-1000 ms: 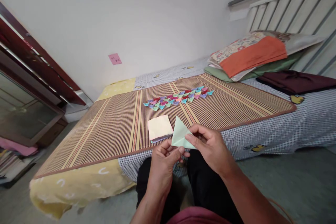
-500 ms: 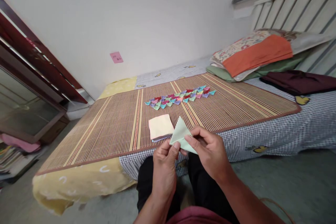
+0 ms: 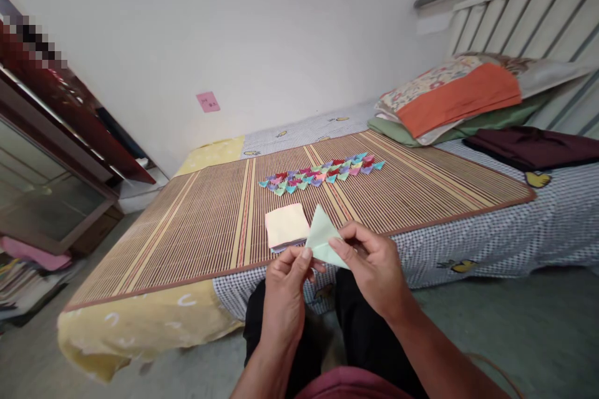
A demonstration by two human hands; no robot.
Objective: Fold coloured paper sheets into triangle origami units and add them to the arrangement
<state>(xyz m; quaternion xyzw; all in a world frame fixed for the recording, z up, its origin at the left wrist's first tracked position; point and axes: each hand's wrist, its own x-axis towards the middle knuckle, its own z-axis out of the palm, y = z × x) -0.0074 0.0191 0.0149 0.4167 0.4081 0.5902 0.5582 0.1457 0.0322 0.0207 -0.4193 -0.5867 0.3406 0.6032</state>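
Paper (image 3: 322, 234), pale green and folded into a triangle with one point upward, is held in both hands above the near edge of the bed (image 3: 468, 243). The left hand (image 3: 286, 283) has its grip pinched on the lower left corner, thumb on top and fingers beneath. The right hand (image 3: 379, 268) has its grip clamped on the right side, thumb flat against the near face. Just left of the triangle, a stack of square sheets (image 3: 287, 224) lies on the striped mat (image 3: 201, 224). Farther back, small multicoloured folded pieces (image 3: 322, 173) form a band of slanting rows. Pillows (image 3: 461, 106) lie at the right end, beside a dark maroon cloth (image 3: 526, 144).
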